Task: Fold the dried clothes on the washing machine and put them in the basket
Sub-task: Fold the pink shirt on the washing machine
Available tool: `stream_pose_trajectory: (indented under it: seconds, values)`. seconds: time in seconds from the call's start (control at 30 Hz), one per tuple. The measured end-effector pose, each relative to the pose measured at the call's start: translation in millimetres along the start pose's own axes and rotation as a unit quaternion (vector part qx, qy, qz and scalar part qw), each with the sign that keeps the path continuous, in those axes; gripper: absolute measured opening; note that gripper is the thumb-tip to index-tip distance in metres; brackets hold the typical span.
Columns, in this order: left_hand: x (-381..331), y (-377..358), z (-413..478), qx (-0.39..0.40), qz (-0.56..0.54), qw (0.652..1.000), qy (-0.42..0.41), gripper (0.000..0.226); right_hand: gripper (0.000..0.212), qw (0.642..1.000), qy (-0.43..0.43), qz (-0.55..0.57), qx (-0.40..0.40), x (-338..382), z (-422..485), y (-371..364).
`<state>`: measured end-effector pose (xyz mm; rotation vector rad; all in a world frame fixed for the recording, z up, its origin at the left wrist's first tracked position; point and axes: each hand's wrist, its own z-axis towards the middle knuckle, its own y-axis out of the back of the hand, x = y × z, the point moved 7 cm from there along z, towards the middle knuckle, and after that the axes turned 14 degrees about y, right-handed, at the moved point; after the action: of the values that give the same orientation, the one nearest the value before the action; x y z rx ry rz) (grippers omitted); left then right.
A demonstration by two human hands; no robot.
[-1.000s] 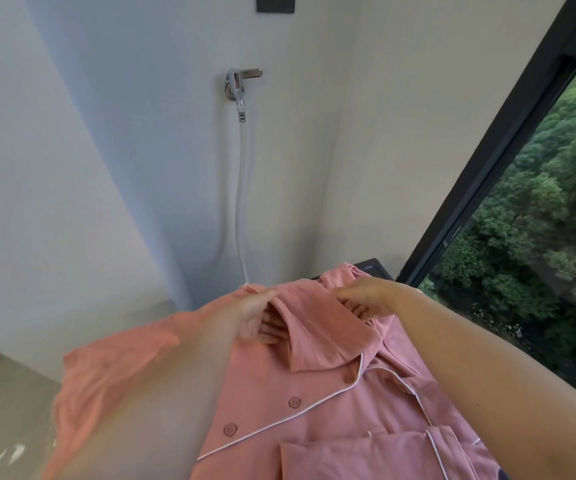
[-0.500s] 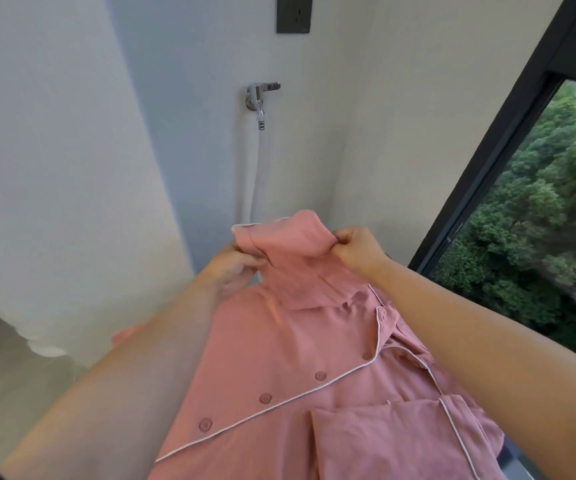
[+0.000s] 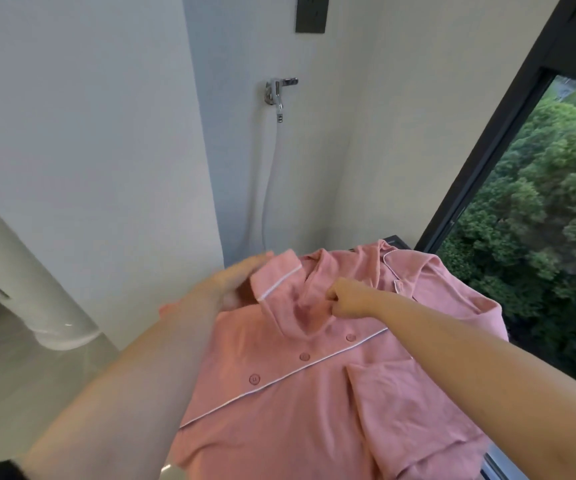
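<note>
Pink pyjama shirt (image 3: 314,393) spread front-up, near centre, collar (image 3: 279,282) at the far end
Soft, light cotton-like cloth, likely limp and easily creased; best taken at collar and shoulder seams; right hand (image 3: 343,301) pinches fabric just under the collar; left hand (image 3: 241,277) is blurred at the collar's left tip, grip impossible to tell.

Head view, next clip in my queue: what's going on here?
A person is working on a pink pyjama shirt with white piping, spread button-side up in front of them. The right hand pinches the fabric just below the collar. The left hand is at the collar's left flap, too blurred to tell its grip. The shirt is not yet folded, and no basket is in view.
</note>
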<state>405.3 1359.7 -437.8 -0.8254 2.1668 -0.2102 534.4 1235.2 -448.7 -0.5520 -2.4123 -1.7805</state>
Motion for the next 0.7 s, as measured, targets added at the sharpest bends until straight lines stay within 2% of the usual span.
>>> stream_pose_trajectory:
  seconds: [0.03, 0.07, 0.1, 0.17, 0.23, 0.27, 0.33, 0.4, 0.47, 0.5, 0.53, 0.57, 0.63, 0.67, 0.7]
  values:
    - [5, 4, 2, -0.014, 0.090, 0.996, 0.018, 0.035, 0.017, 1.000, -0.007, -0.012, 0.015, 1, -1, -4]
    - [12, 8, 2, -0.023, 0.174, 0.984, 0.034, 0.055, 0.010, 0.999, -0.011, -0.019, 0.027, 3, -2, -9]
    - [17, 13, 5, -0.029, 0.233, 0.970, 0.056, 0.066, 0.009, 0.999, -0.015, -0.023, 0.038, 4, -4, -13]
    - [18, 23, 3, -0.101, 0.324, 0.939, 0.054, 0.056, 0.008, 0.997, -0.023, -0.040, 0.068, 5, -8, -21]
    - [-4, 32, -4, -0.231, 0.383, 0.894, -0.035, 0.033, 0.010, 0.994, -0.040, -0.066, 0.079, 6, -12, -21]
    - [-19, 30, -12, -0.266, 0.388, 0.877, -0.099, 0.023, 0.007, 0.994, -0.047, -0.075, 0.063, 6, -12, -15]
    - [-48, 22, -29, -0.300, 0.375, 0.851, -0.213, 0.024, 0.014, 0.995, -0.074, -0.074, -0.008, 6, -13, 5]
    - [-69, 15, -47, -0.272, 0.354, 0.853, -0.270, 0.020, 0.017, 0.988, -0.079, -0.063, -0.114, 14, -16, 34]
    - [-84, 11, -62, -0.202, 0.350, 0.868, -0.287, 0.014, 0.023, 0.973, -0.065, -0.063, -0.212, 24, -19, 57]
    - [-87, 10, -66, -0.165, 0.377, 0.869, -0.274, 0.018, 0.029, 0.969, -0.059, -0.070, -0.229, 28, -21, 63]
    - [-84, 8, -70, -0.132, 0.440, 0.855, -0.239, 0.024, 0.033, 0.973, -0.053, -0.077, -0.211, 33, -20, 62]
    - [-76, 10, -68, -0.099, 0.530, 0.822, -0.182, 0.031, 0.036, 0.984, -0.047, -0.079, -0.153, 36, -17, 54]
    - [-38, 25, -60, -0.014, 0.695, 0.719, 0.021, 0.047, 0.031, 0.997, -0.041, -0.040, 0.044, 39, -15, 17]
    - [-17, 39, -59, 0.014, 0.737, 0.664, 0.127, 0.053, 0.022, 0.988, -0.047, -0.005, 0.147, 41, -18, -5]
    - [-2, 49, -57, 0.017, 0.757, 0.623, 0.196, 0.056, 0.013, 0.973, -0.055, 0.034, 0.220, 43, -24, -20]
